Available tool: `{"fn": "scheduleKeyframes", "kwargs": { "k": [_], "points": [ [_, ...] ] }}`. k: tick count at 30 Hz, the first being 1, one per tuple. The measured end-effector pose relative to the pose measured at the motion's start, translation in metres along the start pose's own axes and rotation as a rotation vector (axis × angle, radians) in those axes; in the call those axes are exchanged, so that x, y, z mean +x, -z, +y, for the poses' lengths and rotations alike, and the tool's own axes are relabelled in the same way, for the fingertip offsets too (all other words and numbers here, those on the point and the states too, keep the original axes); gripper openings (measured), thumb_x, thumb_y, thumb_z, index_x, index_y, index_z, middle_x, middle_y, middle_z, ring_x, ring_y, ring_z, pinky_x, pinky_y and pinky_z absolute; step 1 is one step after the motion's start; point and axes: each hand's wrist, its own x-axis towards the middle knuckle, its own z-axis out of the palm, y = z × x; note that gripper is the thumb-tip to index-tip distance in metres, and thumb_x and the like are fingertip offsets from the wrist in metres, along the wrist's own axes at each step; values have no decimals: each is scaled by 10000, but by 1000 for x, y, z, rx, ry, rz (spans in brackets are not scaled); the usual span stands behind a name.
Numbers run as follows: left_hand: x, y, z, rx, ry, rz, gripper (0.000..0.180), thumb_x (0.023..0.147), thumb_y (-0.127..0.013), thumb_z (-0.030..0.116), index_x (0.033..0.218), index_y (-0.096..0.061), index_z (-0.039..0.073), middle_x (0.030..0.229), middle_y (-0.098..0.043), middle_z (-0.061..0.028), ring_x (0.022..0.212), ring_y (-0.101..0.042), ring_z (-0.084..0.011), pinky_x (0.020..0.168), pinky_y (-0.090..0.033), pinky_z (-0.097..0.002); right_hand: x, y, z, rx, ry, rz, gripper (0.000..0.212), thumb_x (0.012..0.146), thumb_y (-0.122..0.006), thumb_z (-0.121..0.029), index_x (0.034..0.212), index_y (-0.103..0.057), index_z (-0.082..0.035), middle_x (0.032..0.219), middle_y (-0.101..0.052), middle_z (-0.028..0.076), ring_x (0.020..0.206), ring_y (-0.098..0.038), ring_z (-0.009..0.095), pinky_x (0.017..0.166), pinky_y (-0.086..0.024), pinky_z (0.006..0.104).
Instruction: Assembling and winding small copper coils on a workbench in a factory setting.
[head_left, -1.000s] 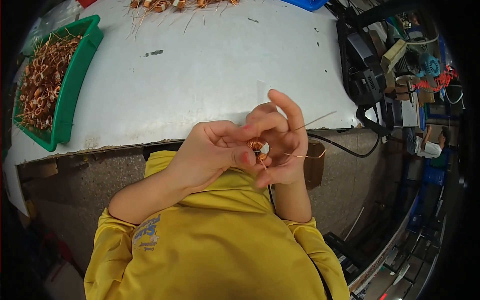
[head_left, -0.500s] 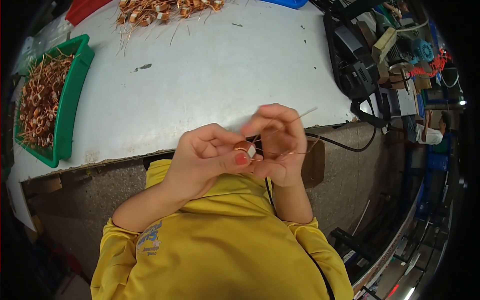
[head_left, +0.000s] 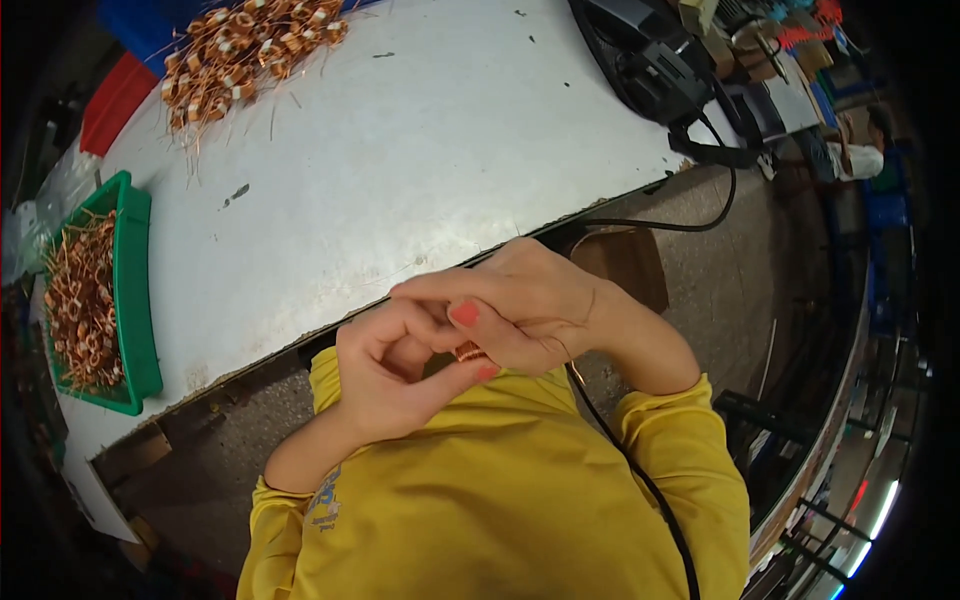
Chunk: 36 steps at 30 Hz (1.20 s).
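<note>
A small copper wire coil [head_left: 468, 351] is pinched between my two hands over my lap, just off the table's front edge. Below it, my left hand [head_left: 392, 368] is closed on the coil, thumb and curled fingers around it. From above, my right hand [head_left: 530, 300] reaches across with its fingers over the left ones and its thumb against the coil. Most of the coil is covered by fingers. Thin loose copper wire [head_left: 572, 322] runs along the right palm toward the wrist.
On the white table [head_left: 380, 180] stand a green tray [head_left: 137, 300] full of copper coils at left and a heap of similar coils [head_left: 245, 55] at the back. A red bin [head_left: 118, 100] is beside them. A black device [head_left: 665, 80] lies at right, its cable [head_left: 700, 226] hanging nearby.
My right hand has turned and folded over the left, where before its fingers were raised with the wires. The view has shifted, so the table and trays appear tilted.
</note>
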Motion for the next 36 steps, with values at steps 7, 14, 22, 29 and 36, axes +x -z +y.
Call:
{"fn": "scheduleKeyframes", "kwargs": {
  "k": [7,14,22,29,36],
  "points": [
    [0,-6,18,-262,229,-68,279,676,-632,-175,836,-483,-2,864,-542,-118,713,-577,-197,620,-495,-249,0,13,-28,175,-43,65,140,833,-456,-20,871,-590,-9,620,-568,31,396,-405,119,391,-351,209],
    [-45,27,22,-578,232,-11,277,690,-618,-170,838,-468,10,810,-467,-100,693,-563,-247,577,-480,-267,-36,83,-38,351,-201,1116,159,909,-409,-174,952,-506,-55,545,-374,-47,458,-335,51,399,-266,172],
    [-29,44,48,-419,200,4,231,729,-632,-93,793,-462,49,763,-486,-65,623,-508,-167,531,-412,-219,66,63,-30,-357,-245,362,174,891,-402,-127,827,-543,-48,541,-393,-45,466,-304,59,441,-238,202],
    [-6,28,50,352,140,-154,144,782,-592,-29,724,-495,61,659,-482,-2,543,-387,-99,507,-317,-205,214,31,54,-963,138,347,103,809,-526,-113,865,-538,-27,765,-585,115,680,-541,268,637,-443,354],
    [-17,23,57,624,-10,54,85,841,-560,58,759,-536,52,622,-478,-7,512,-372,-110,486,-310,-225,248,7,84,-1088,103,350,298,637,-648,-34,898,-506,-20,780,-583,161,693,-548,312,659,-439,390]
  ]
}}
